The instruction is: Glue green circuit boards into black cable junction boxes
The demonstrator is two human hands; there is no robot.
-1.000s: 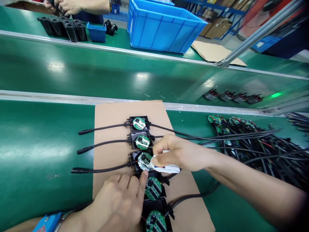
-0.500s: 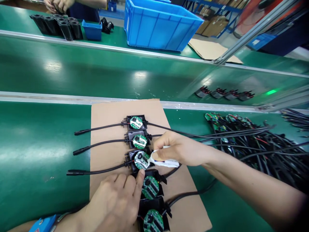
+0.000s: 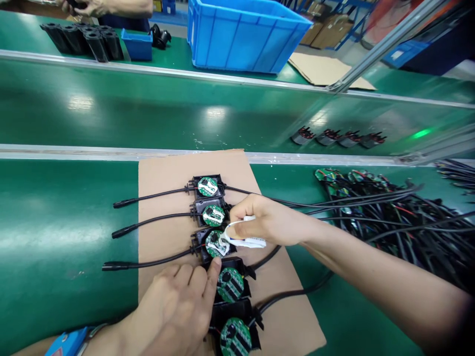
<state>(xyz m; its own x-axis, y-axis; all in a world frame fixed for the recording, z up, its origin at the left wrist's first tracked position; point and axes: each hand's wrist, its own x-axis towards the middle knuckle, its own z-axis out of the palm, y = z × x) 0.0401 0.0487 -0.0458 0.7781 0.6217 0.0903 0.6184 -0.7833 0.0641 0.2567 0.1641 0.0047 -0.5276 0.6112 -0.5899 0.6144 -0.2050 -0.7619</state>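
In my right hand is a squeezed white tube, thumb and fingers closed round it. Its nozzle touches the third round green circuit board from the back, where white paste lies. My left hand rests just in front, index finger stretched out with its tip at that board's near edge; the other fingers are bent and hold nothing visible, and the thumb is hidden. White paste also covers parts of the two farther boards, the back one and the second. The nearer boards show bare black parts.
Each board sits in a black housing on a cardboard sheet, with black cables running sideways. A heap of wired boards and cables lies right. Beyond the rail stand several motor parts, a blue crate and another person's hands.
My right hand has moved slightly left and up with the tube, its nozzle shifting across the third board, which shows white paste. My left hand stays nearly still.
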